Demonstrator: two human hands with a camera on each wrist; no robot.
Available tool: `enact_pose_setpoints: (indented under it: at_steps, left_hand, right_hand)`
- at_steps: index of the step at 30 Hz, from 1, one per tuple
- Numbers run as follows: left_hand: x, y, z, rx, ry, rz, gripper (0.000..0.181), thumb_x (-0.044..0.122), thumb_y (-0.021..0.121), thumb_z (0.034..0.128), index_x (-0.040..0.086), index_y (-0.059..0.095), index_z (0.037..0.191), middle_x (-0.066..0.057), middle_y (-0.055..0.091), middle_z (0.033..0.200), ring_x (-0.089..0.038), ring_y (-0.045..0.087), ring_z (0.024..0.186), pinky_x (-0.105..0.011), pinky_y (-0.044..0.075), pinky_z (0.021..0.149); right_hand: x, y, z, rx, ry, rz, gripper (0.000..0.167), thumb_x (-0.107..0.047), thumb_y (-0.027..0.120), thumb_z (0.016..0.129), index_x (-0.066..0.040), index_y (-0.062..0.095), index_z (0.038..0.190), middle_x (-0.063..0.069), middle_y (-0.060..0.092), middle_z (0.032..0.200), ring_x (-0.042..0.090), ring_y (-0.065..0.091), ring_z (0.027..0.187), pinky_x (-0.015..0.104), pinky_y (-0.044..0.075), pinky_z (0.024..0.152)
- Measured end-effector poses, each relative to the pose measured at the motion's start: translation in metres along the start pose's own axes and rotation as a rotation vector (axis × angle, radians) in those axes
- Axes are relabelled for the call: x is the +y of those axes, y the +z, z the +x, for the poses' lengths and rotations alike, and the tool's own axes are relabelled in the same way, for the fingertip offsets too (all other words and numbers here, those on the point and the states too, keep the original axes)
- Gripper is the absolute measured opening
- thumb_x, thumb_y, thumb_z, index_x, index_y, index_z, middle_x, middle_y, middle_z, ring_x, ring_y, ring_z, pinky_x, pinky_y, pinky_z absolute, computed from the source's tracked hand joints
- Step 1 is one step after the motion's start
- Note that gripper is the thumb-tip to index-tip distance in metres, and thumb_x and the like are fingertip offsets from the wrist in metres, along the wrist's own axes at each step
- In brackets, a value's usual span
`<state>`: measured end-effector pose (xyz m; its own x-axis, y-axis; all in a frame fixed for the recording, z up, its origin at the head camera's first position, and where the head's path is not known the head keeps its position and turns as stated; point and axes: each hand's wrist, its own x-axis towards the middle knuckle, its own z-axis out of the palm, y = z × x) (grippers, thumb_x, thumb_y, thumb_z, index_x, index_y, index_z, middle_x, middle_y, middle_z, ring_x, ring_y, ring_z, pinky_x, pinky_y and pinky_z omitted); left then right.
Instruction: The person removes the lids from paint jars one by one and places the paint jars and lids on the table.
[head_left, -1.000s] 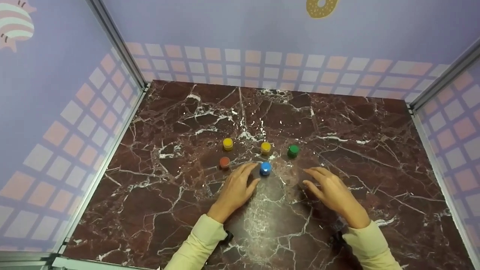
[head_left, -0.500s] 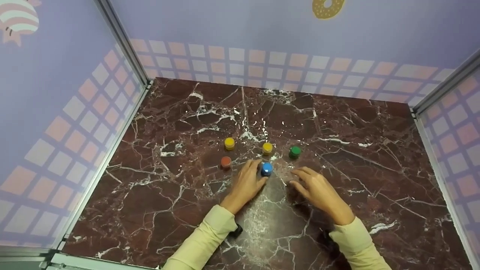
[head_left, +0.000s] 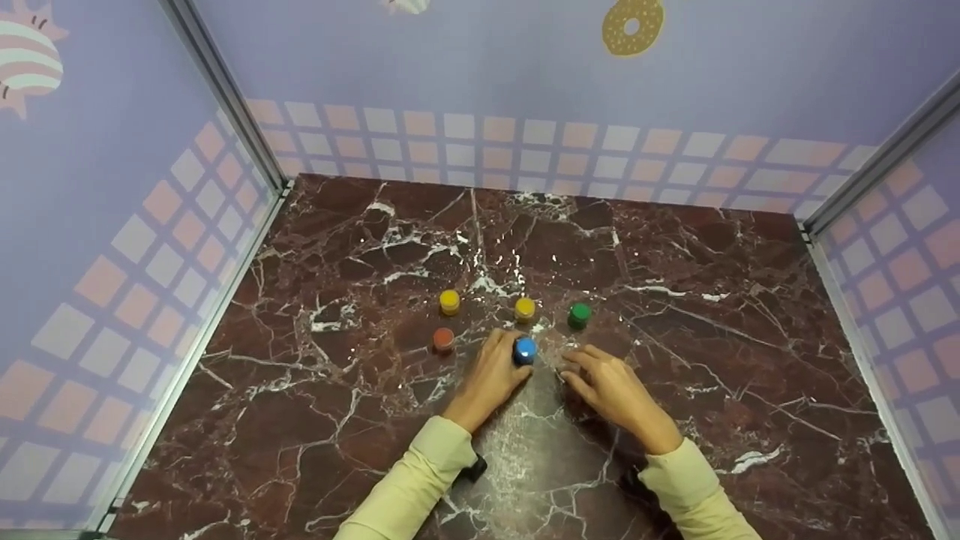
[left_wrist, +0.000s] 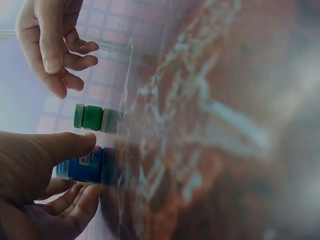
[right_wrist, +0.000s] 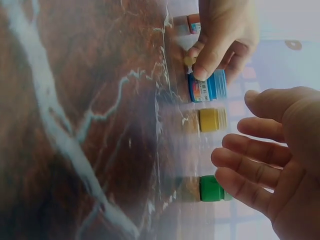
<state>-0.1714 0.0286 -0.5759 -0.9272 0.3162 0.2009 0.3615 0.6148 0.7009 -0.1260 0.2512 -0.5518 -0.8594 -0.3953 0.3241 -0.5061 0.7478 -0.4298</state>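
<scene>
My left hand (head_left: 486, 379) holds a small blue paint jar (head_left: 525, 351) that stands upright on the marbled table. The thumb lies against its label in the right wrist view, where the blue jar (right_wrist: 202, 89) shows a paler, clear-sided lid. Some fingers curl behind the jar in the left wrist view. My right hand (head_left: 613, 388) hovers to the right of the jar, its fingers relaxed, touching nothing. Nearest to that hand is a green jar (head_left: 580, 315). A yellow jar (head_left: 524, 309) sits just behind the blue one.
Another yellow jar (head_left: 449, 302) and an orange-red jar (head_left: 443, 340) stand to the left. Purple panels with a checked border enclose the table (head_left: 712, 322) at the back and both sides. Metal rails (head_left: 225, 97) run along the corners.
My left hand has moved right and closed its fingers round the blue jar. My right hand has come leftward, nearer to it. The head view has shifted slightly.
</scene>
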Motion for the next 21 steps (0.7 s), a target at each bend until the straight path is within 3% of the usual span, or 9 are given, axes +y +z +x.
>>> enact_pose_setpoints:
  at_steps: [11,21]
  left_hand:
    - [0.0022,0.0016,-0.0004,0.01,0.007,0.01,0.04,0.005,0.084,0.084,-0.001,0.066,0.119,-0.015,0.06,0.111,-0.034,0.062,0.106,-0.047,0.051,0.097]
    - [0.006,0.001,-0.0014,-0.065,0.043,0.026,0.038,0.006,0.083,0.0851,-0.001,0.064,0.116,-0.014,0.06,0.111,-0.033,0.063,0.104,-0.045,0.052,0.095]
  right_hand:
    - [-0.0022,0.0039,-0.0002,0.005,0.002,0.047,0.033,-0.019,0.074,0.097,0.001,0.071,0.123,0.01,0.069,0.102,0.014,0.058,0.071,0.038,0.053,0.066]
    - [-0.0054,0.0041,0.0018,-0.006,0.019,0.064,0.033,-0.021,0.073,0.097,0.0,0.072,0.122,0.008,0.068,0.102,0.012,0.058,0.073,0.037,0.054,0.067]
